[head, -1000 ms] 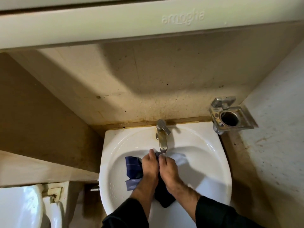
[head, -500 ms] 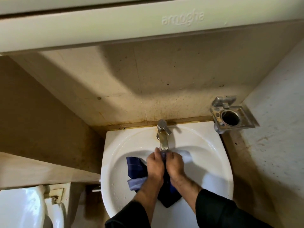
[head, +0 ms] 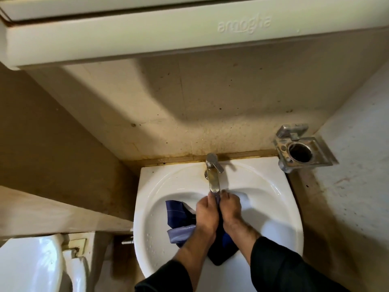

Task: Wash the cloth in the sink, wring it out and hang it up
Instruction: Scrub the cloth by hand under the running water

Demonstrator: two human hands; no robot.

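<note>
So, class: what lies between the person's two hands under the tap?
In the head view, a bunched fold of the blue cloth sits between the left hand and right hand.

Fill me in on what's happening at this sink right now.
A person is washing a dark blue cloth in the white sink. The left hand and the right hand both grip the cloth, bunched between them directly below the spout of the tap. Part of the cloth trails out to the left in the basin. Wringing and hanging are not yet done.
</note>
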